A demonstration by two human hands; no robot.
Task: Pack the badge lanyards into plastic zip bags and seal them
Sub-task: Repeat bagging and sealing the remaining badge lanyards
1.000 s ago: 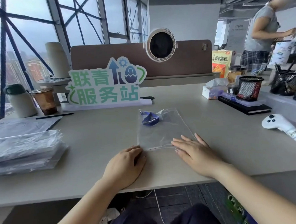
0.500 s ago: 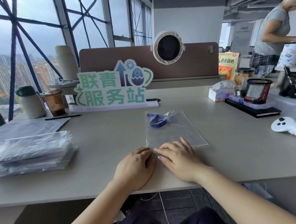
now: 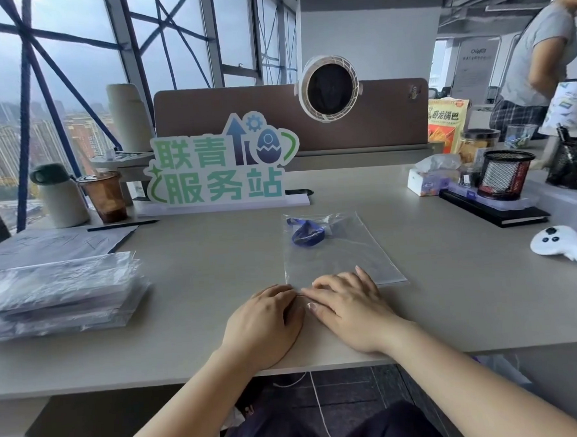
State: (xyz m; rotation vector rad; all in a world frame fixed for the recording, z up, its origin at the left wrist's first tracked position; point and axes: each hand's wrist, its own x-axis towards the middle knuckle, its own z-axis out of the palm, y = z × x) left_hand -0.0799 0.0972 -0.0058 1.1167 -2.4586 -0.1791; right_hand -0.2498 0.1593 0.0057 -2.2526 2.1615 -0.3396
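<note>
Head view: zip bag point(image 3: 337, 262) on the surface point(image 3: 200, 291), blue lanyard point(image 3: 306, 234) at its far end. Open-fingered, left hand point(image 3: 263, 321) and right hand point(image 3: 350, 312) press its near zip edge at the left corner. The seal runs off rightward, right hand nearer.

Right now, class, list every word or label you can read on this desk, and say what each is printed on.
"联青" and "服务站": on the desk sign.
"龙锅巴", with an unclear character before it: on the orange snack bag.
The label on the white controller is cut off and unreadable.
The print on the tissue box and the far wall sign is too blurred to read.
</note>
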